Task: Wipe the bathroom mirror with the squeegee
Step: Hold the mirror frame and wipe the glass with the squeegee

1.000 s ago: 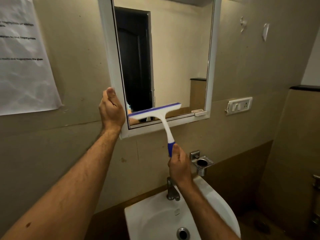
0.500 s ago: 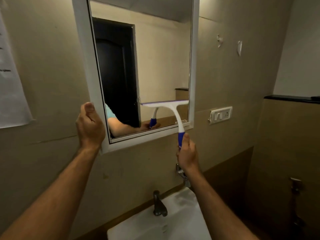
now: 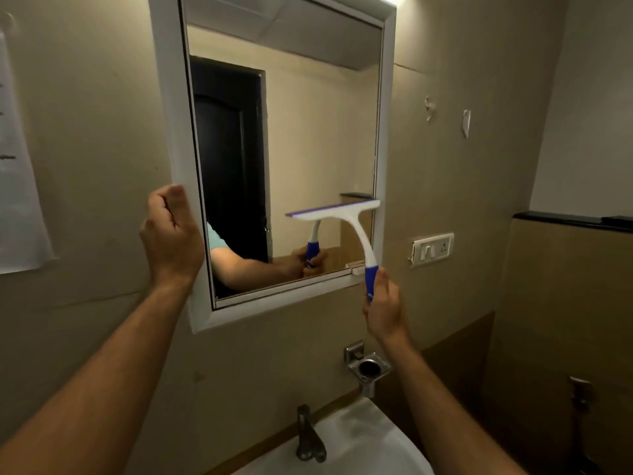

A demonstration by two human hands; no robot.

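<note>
While your left hand (image 3: pixel 170 236) gripped the mirror (image 3: pixel 308 149) frame's edge, presumably steadying it, your right hand (image 3: pixel 383 305) fingers clamped the squeegee (image 3: pixel 346 221) handle, its blade above them on the lower-right glass.

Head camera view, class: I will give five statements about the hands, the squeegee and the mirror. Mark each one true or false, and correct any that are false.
1. The right hand holds the squeegee by its blue grip. True.
2. The squeegee blade lies across the top of the mirror. False: it sits low on the glass, by the right side of the frame.
3. The left hand grips the mirror's left frame edge. True.
4. The left hand holds a cloth. False: it holds nothing but the frame.
5. A tap stands on the sink below the mirror. True.
</note>
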